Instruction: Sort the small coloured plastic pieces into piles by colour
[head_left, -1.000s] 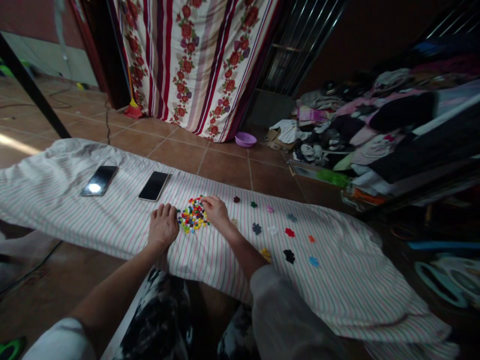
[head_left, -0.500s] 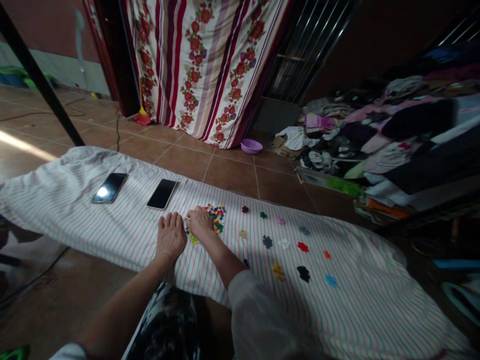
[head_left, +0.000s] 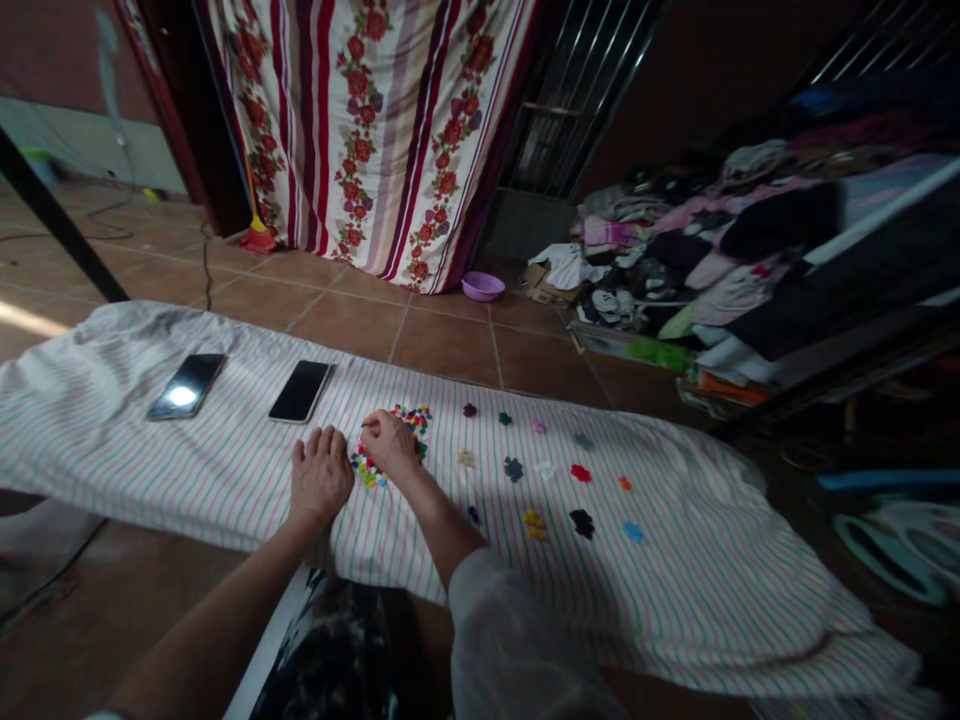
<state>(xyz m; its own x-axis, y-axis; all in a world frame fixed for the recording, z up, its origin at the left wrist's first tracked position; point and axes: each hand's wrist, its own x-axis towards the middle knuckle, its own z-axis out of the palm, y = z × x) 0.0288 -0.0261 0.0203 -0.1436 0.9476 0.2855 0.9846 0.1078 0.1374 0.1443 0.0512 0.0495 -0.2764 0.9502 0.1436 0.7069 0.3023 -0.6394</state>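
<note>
Piece (head_left: 365,427), dark, between right fingers (head_left: 374,424), beside coloured pile (head_left: 368,470).

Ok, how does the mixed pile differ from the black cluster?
The mixed pile has many colours; the black cluster has one. The mixed pile spreads wider than the black cluster. The right hand partly hides the mixed pile, not the black cluster. Both lie on striped cloth.

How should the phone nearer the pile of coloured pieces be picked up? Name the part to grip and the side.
Probably best across its two long edges, near the middle, with the left hand coming from above and the near side: the phone lies flat, screen up, both long edges uncovered, its near end just beyond that hand's fingertips.
</note>
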